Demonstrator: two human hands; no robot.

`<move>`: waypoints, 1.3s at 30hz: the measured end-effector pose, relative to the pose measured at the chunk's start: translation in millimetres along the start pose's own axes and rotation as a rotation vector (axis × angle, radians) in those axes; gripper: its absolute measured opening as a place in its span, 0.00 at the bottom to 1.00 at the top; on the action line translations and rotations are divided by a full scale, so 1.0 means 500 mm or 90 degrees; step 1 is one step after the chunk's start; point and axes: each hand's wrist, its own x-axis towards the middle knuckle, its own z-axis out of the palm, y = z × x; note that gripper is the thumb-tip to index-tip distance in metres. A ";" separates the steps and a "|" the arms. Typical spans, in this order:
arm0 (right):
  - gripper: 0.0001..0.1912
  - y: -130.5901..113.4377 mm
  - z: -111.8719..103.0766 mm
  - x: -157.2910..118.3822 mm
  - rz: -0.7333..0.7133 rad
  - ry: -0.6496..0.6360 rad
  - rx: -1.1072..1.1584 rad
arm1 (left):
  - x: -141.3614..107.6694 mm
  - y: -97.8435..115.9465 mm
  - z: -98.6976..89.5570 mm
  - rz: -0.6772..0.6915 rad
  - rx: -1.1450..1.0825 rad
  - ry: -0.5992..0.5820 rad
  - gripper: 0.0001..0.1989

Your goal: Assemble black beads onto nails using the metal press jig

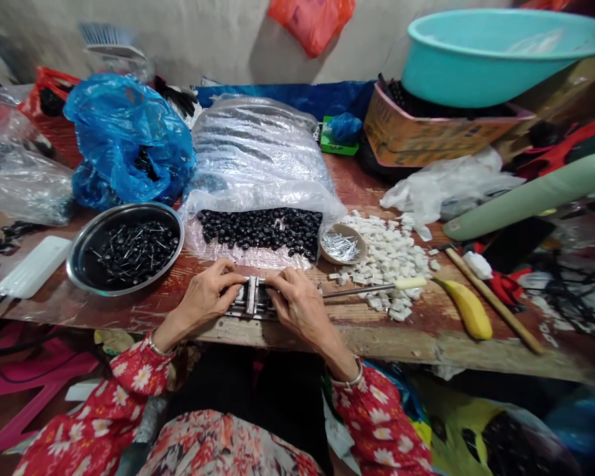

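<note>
At the edge of the surface [143, 319] sits a jig [252, 295], left hand [205, 294] touching its left end, right hand [300, 303] its right; whether either grip is clamped I cannot tell. Beyond lie black caps [242, 227], a bowl [346, 262] of pins [340, 246] and white pieces [394, 261]

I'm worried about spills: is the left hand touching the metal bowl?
Apart. The head view shows reddish tabletop between the left hand and the metal bowl.
</note>
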 end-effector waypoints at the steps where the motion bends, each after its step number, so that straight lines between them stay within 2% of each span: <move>1: 0.07 -0.002 0.001 0.001 0.005 -0.001 -0.008 | 0.000 -0.001 0.001 -0.020 -0.024 -0.002 0.12; 7: 0.10 -0.006 0.006 0.004 0.034 0.016 0.032 | -0.001 -0.003 0.006 -0.100 -0.115 -0.001 0.09; 12: 0.06 -0.010 0.006 0.006 0.043 0.016 0.030 | -0.007 -0.009 0.007 -0.095 -0.151 0.001 0.09; 19: 0.04 -0.014 0.020 0.013 0.074 0.041 0.017 | -0.012 -0.006 0.027 -0.113 -0.153 0.049 0.10; 22: 0.03 -0.006 0.017 0.006 0.069 0.043 0.065 | -0.017 -0.006 0.027 -0.096 -0.172 0.064 0.09; 25: 0.04 0.000 0.011 -0.005 0.037 0.040 0.098 | -0.026 -0.012 0.018 -0.057 -0.171 0.048 0.10; 28: 0.07 -0.004 0.010 -0.011 0.023 0.042 0.058 | -0.035 -0.021 0.013 -0.044 -0.132 0.016 0.14; 32: 0.06 -0.008 0.005 -0.007 0.017 0.017 0.029 | -0.040 -0.032 0.018 -0.038 -0.103 0.028 0.14; 35: 0.08 0.016 -0.020 -0.005 -0.015 0.006 0.134 | -0.041 -0.040 0.025 -0.027 -0.086 0.050 0.14; 37: 0.10 0.054 -0.048 -0.004 0.002 0.048 0.203 | -0.043 -0.045 0.029 -0.022 -0.074 0.061 0.15; 39: 0.08 0.107 -0.081 0.001 0.063 0.114 0.176 | -0.046 -0.049 0.034 -0.021 -0.064 0.069 0.16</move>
